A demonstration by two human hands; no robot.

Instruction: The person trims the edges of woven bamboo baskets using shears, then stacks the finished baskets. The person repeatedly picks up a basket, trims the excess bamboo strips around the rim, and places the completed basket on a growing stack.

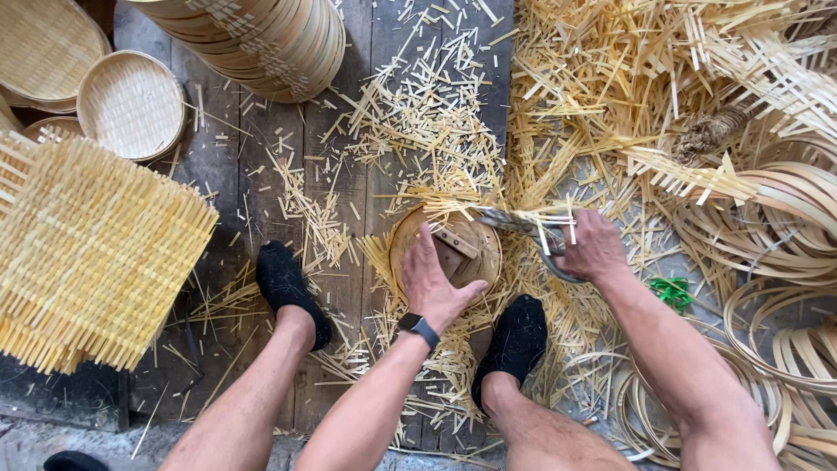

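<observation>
Underfoot, dark floor planks (218,166) lie littered with bamboo offcuts (436,122). At centre the left hand (436,281) presses flat, fingers spread, on a round basket (446,249); at 3 o'clock from it the right hand (593,249) is closed on shears (523,225). Woven mat (87,253) at 9 o'clock, hoops (785,244) at 3, both cut off. The shear blades blur among strips.

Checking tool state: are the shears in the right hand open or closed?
Cannot tell. The right hand grips the shears, but motion blur and bamboo strips hide the blades.
</observation>
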